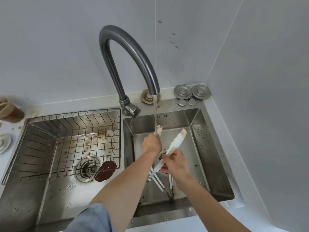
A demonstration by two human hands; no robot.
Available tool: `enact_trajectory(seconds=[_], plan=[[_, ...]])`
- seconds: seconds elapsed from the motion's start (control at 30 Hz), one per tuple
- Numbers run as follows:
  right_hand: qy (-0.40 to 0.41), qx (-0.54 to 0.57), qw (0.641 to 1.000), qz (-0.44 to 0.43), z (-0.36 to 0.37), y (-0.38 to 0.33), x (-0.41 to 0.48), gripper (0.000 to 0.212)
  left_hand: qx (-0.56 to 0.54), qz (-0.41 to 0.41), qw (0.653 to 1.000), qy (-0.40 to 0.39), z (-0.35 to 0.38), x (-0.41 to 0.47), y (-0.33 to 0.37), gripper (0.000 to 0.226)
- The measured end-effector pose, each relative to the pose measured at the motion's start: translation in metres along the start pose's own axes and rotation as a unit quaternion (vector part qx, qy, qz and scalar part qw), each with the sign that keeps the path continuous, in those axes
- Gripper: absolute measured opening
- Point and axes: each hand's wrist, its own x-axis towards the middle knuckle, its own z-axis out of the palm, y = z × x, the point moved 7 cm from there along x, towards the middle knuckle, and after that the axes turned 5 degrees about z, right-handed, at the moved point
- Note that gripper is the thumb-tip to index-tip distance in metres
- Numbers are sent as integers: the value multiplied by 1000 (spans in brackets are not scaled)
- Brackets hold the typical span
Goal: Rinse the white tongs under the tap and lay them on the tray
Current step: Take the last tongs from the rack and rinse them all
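The double steel sink (215, 131) sat under a grey arched tap (133, 52) that ran a thin stream. Over the right basin the white tongs (173, 144) stood splayed, tips browned. The left hand (151, 144) gripped one arm beneath the water; the right hand (175, 163) clasped the handle end.

Two bare forearms, left w/ rolled-up light blue denim-like sleeve (91, 218) at the elbow

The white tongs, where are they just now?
In the head view the white tongs are over the right sink basin, held by the right hand; the left hand grips one tip under the tap's stream.
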Motion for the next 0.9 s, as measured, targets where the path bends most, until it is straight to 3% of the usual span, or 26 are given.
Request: enact_trajectory(seconds=[0.27, 0.5, 0.8, 0.9], plan=[[30, -65, 996, -44, 7, -1, -4, 14, -1, -30, 1000, 2, 1, -6, -3, 67], [3, -66, 997, -42, 12, -5, -9, 15, -66, -10, 997, -30, -6, -9, -3, 56], [6, -124, 989, -75, 24, -8, -19, 20, -18, -70, 997, -21, -14, -13, -13, 81], [23, -136, 987, -76, 20, -6, -22, 20, -40, -71, 996, -22, -6, -14, -13, 75]])
